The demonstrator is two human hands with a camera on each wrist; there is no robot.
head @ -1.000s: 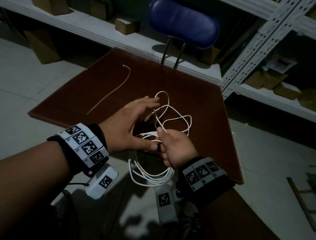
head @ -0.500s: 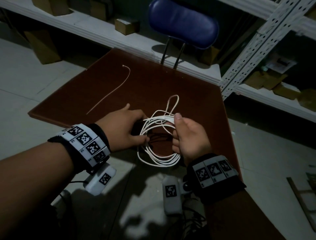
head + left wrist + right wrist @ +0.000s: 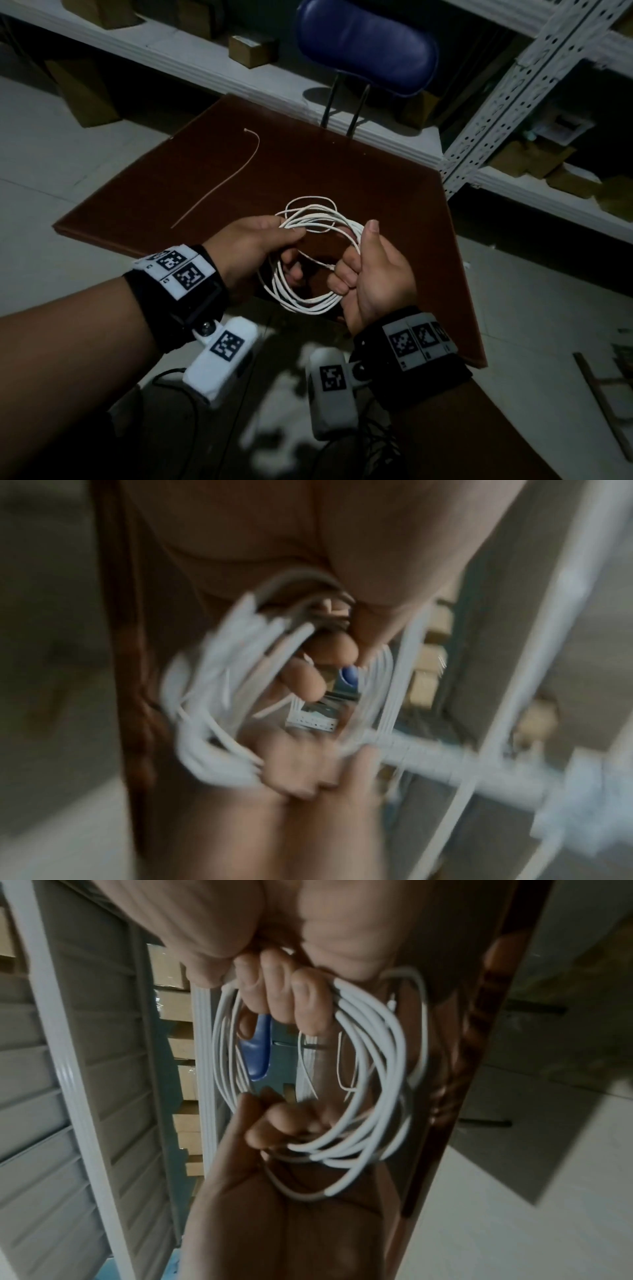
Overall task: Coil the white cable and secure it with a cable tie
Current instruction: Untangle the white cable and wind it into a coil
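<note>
The white cable (image 3: pixel 308 301) forms a coil of several loops, held up above the near edge of the brown table (image 3: pixel 342 164). My left hand (image 3: pixel 260 246) grips the coil's left side, fingers curled round the strands. On the right side my right hand (image 3: pixel 363 270) grips the strands (image 3: pixel 369 1031), thumb raised. A thin pale cable tie (image 3: pixel 222 181) lies stretched out on the table's far left part, apart from both hands. The left wrist view is blurred; the coil (image 3: pixel 219 696) shows there between the two hands.
A blue chair back (image 3: pixel 366 44) stands behind the table's far edge. White metal shelving (image 3: pixel 534 78) with cardboard boxes (image 3: pixel 251 49) runs along the back and right. Pale floor (image 3: pixel 51 154) lies left and right of the table.
The loose loops were gathered into one tighter coil. Both hands lifted it and moved a little forward, and my left hand went from flat and open to gripping the coil.
</note>
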